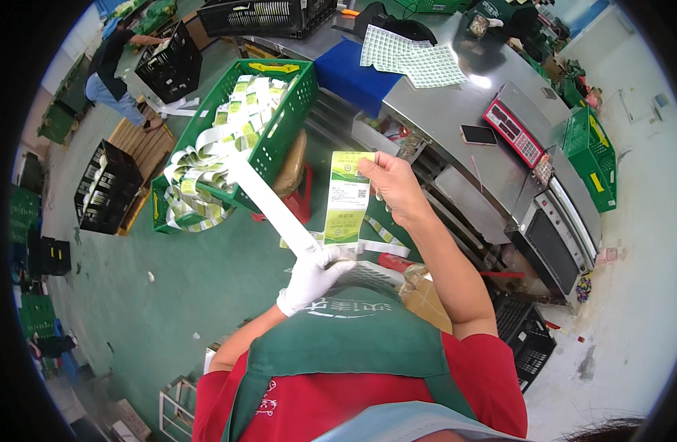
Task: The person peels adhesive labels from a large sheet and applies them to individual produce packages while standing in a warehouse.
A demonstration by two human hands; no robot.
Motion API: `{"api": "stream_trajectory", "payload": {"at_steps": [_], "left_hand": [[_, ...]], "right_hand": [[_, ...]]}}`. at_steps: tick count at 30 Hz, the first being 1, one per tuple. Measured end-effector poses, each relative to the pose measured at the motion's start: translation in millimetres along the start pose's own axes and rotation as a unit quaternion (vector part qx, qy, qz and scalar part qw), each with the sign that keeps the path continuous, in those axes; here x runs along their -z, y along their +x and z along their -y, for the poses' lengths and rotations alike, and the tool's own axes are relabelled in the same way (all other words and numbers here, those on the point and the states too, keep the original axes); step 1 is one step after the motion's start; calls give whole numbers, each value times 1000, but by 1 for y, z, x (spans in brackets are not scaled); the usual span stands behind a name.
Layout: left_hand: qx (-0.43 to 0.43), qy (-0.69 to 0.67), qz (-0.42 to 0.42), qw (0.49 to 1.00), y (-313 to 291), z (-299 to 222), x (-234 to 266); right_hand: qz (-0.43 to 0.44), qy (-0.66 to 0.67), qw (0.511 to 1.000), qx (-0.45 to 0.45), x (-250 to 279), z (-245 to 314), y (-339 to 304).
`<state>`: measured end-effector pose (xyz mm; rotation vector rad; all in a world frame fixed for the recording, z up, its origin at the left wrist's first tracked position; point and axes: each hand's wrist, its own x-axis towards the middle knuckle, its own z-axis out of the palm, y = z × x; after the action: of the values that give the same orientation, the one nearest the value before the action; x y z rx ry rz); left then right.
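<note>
Currently the bare right hand (396, 190) pinches the upper right corner of a yellow-green and white label strip (344, 200) between thumb and fingers, while the gloved left hand (313, 281) has its fingers closed on the lower end. The strip is held out beyond the green apron (346, 335); a white band (268, 202) runs from the glove to a green crate (298, 110) heaped with labels (239, 121). To the right, the metal desk (427, 110) carries a red scale (514, 131)

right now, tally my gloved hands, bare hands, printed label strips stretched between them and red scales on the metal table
Gloved left hand: 1
Bare right hand: 1
Printed label strip between them: 1
Red scale: 1
Total: 4
</note>
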<state>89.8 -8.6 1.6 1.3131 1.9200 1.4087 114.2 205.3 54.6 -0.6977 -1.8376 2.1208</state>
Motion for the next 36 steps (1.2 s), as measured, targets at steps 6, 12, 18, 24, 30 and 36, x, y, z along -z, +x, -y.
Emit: {"api": "stream_trajectory", "payload": {"at_steps": [6, 12, 18, 24, 30, 36], "left_hand": [[25, -66, 2, 997, -11, 10, -12], [60, -50, -1, 997, 1, 12, 4], [103, -67, -27, 992, 4, 1, 10], [109, -66, -78, 989, 8, 5, 14], [78, -80, -79, 991, 10, 1, 12], [-28, 95, -99, 990, 3, 8, 15]], "right_hand": [[-22, 29, 999, -16, 7, -10, -10], [21, 55, 997, -46, 8, -9, 18], [-26, 21, 999, -37, 0, 5, 5], [15, -74, 997, 4, -16, -13, -36], [-17, -276, 960, 52, -40, -31, -44], [19, -350, 936, 43, -14, -17, -34]]}}
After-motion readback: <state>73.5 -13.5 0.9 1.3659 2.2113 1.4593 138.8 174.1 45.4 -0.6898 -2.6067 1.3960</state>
